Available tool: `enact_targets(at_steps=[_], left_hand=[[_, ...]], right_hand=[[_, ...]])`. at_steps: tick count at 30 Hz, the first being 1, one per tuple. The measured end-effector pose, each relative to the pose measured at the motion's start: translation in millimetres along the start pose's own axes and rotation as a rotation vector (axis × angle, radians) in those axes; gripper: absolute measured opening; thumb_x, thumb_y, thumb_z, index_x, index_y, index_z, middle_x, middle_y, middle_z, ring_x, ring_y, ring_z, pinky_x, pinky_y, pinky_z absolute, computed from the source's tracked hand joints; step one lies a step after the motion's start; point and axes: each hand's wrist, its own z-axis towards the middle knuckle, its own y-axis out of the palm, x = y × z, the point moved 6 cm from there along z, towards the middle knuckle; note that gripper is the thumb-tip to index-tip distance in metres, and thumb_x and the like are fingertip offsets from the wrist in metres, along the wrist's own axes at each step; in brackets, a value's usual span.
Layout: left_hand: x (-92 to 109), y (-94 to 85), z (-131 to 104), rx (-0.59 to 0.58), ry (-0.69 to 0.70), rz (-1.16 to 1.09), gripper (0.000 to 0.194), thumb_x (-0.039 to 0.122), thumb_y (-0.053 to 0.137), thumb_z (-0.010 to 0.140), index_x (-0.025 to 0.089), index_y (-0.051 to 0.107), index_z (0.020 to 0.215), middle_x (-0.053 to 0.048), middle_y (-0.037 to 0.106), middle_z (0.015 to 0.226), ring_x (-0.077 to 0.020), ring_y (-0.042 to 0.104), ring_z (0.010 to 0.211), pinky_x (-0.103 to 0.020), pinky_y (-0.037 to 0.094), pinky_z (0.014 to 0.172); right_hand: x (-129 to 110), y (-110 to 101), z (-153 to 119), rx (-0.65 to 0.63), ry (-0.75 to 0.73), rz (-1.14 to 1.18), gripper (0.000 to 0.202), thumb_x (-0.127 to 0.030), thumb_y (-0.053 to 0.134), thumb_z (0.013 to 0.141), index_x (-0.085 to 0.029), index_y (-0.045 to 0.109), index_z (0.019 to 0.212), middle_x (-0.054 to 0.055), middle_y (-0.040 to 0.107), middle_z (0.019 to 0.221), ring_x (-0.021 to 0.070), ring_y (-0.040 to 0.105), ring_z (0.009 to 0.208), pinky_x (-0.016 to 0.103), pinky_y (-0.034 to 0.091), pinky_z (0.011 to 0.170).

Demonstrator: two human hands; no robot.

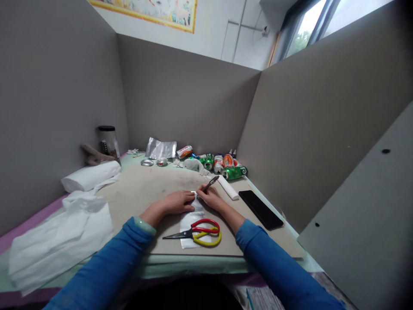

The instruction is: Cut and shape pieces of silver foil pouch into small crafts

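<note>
I got a kinda dim, soft feed: window (305, 32) nearly blown out, foil (161, 149) shining, panels (190, 97) stretched wide, top-right corner dark.

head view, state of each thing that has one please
left hand: touching white sheet
right hand: grip closed on pen
scissors: blades look closed
phone: flat, screen dark
jar: upright, lid on
front green can: on its side
white roll: on its side
foil sheet: creased

The right hand (209, 197) grips a dark pen (211, 183) over a pale, shiny strip (198, 214), while the left hand (177, 202) lies across its edge. Red-and-yellow-handled scissors (192, 234) rest on the strip's near end; a black phone (260, 209) lies to the right, with crumpled cans (218, 164) behind.
</note>
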Motion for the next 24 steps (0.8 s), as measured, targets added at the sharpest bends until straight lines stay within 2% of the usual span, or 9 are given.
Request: enact_targets(at_steps=[10,24], left_hand=[[-2.8,4.8,0.0,-0.03,0.007,0.024,0.032,0.033,0.054,0.086,0.017,0.057,0.113,-0.009,0.055,0.126,-0.0239,0.048,0.117,-0.032,0.035,0.1],[1.2,0.9,-0.8,-0.03,0.006,0.02,0.031,0.034,0.055,0.086,0.017,0.058,0.112,-0.01,0.055,0.125,-0.0247,0.049,0.117,-0.032,0.035,0.1]], right_hand=[[0.5,-0.4,0.0,-0.005,-0.032,-0.013,0.017,-0.027,0.049,0.079,-0.016,0.057,0.069,0.0,0.057,0.061,0.0128,0.052,0.061,0.022,0.037,0.058],[-3.7,-4.0,-0.2,0.042,-0.021,-0.085,0.014,-0.022,0.049,0.078,-0.016,0.057,0.069,0.001,0.058,0.062,0.0137,0.052,0.062,0.023,0.037,0.059]])
